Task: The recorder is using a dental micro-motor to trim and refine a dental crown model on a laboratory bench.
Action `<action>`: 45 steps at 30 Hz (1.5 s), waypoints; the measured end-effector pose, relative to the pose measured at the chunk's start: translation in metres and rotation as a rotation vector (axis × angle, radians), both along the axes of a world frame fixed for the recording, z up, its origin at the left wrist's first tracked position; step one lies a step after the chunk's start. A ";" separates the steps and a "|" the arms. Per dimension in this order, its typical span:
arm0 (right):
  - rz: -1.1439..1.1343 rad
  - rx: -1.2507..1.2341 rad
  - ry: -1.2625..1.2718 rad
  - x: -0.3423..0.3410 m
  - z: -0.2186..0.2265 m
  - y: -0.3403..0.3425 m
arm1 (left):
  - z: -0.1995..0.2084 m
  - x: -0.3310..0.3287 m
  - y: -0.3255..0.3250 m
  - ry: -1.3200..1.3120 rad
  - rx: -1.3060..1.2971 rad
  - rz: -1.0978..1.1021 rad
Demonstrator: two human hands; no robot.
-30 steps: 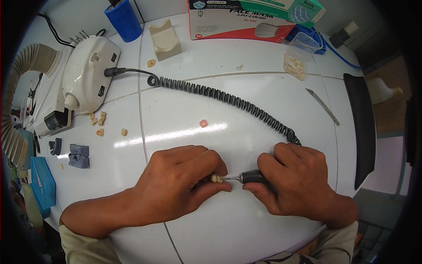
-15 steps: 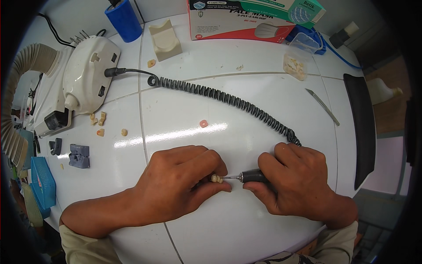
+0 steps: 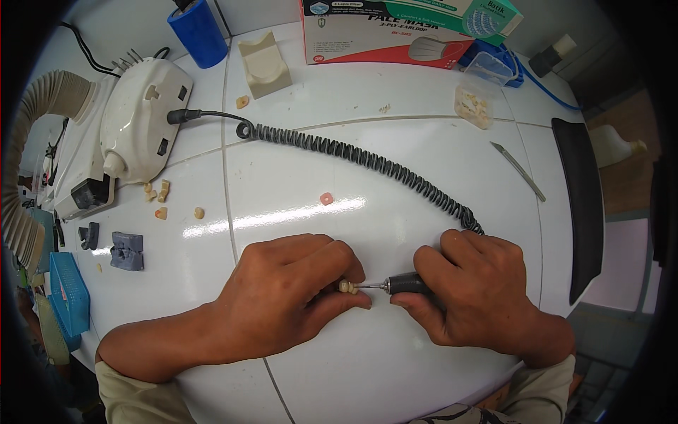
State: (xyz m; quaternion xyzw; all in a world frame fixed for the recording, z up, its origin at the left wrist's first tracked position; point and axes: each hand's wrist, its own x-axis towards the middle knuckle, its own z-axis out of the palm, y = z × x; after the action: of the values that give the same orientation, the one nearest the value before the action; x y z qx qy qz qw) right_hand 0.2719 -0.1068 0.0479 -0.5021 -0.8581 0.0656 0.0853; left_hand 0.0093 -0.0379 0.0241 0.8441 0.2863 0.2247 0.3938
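My left hand (image 3: 293, 293) is closed, pinching a small cream-coloured dental piece (image 3: 347, 287) shaped like joined teeth between thumb and fingers. Part of that piece is hidden by the fingers. Wrapped round a black rotary handpiece (image 3: 407, 283), my right hand (image 3: 470, 290) holds it level, its thin metal bur pointing left. The bur's tip meets the right side of the dental piece, or lies very close to it. From the handpiece a black coiled cord (image 3: 353, 154) runs back to a white control box (image 3: 145, 120) at the left.
Several tooth-coloured pieces (image 3: 164, 189) and grey dental models (image 3: 127, 251) lie at left, near a blue basket (image 3: 68, 293). A pink ring-like piece (image 3: 326, 198) sits beyond my hands. Farther off are a cream stand (image 3: 265, 63), a mask box (image 3: 388, 42), a clear container (image 3: 473, 106) and a blade (image 3: 519, 172).
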 end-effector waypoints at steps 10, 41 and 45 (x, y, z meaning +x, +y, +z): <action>-0.009 0.031 0.025 0.002 -0.003 -0.001 | -0.001 -0.004 0.001 -0.019 -0.049 0.001; -0.022 0.059 0.017 0.002 -0.004 0.000 | 0.004 -0.004 0.002 -0.015 -0.084 0.023; -0.020 0.055 0.015 0.001 -0.004 0.000 | 0.004 -0.005 0.001 0.002 -0.098 0.031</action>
State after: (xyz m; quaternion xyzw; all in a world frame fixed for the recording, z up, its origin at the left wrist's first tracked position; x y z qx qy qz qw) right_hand 0.2732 -0.1068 0.0435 -0.5076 -0.8538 0.0452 0.1063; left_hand 0.0048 -0.0369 0.0284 0.8195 0.3105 0.2155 0.4308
